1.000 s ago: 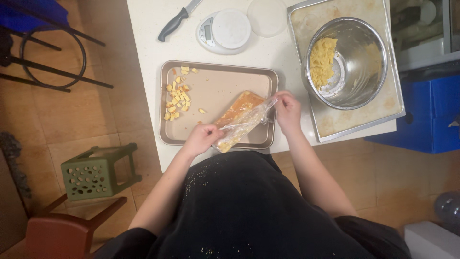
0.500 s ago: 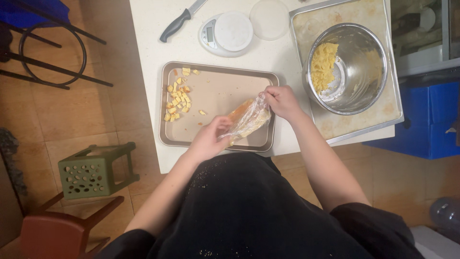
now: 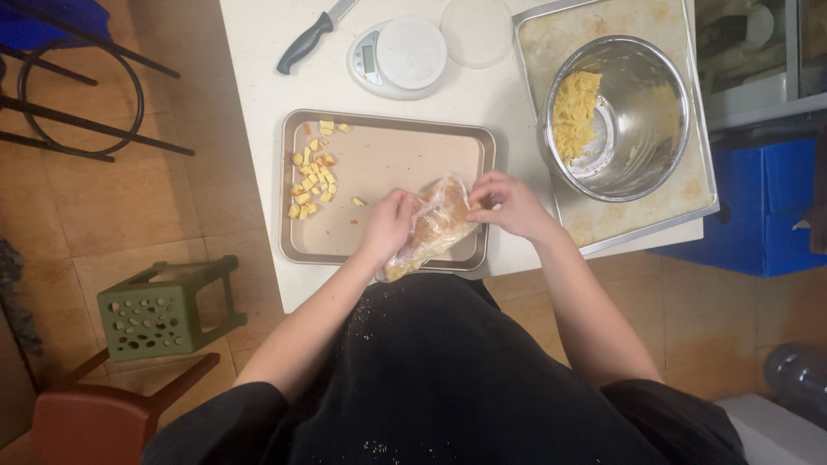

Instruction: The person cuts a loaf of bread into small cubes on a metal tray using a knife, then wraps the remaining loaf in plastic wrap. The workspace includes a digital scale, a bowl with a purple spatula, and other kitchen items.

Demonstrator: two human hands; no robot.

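A: Largest first. White desk (image 3: 258,52) over a tiled floor; green stool (image 3: 164,306) and a red-brown chair (image 3: 95,422) at lower left.

B: On the desk: big steel tray (image 3: 620,232) carrying a steel bowl (image 3: 646,120) with pale yellow pieces along its left wall. Smaller tan tray (image 3: 388,159) in front of the person.

A: Hands?

B: Left hand (image 3: 389,226) and right hand (image 3: 510,205) each have a closed grip on a clear plastic bag (image 3: 433,231) of orange-brown food, over the tan tray's near right corner.

A: Progress, as a judgement?

B: Partial. A cluster of cut cubes (image 3: 312,176) lies at the tray's left; the bagged piece looks uncut.

A: Smaller items?

B: Kitchen scale (image 3: 398,56), clear round lid (image 3: 476,31), knife (image 3: 312,39), all untouched at the far edge.
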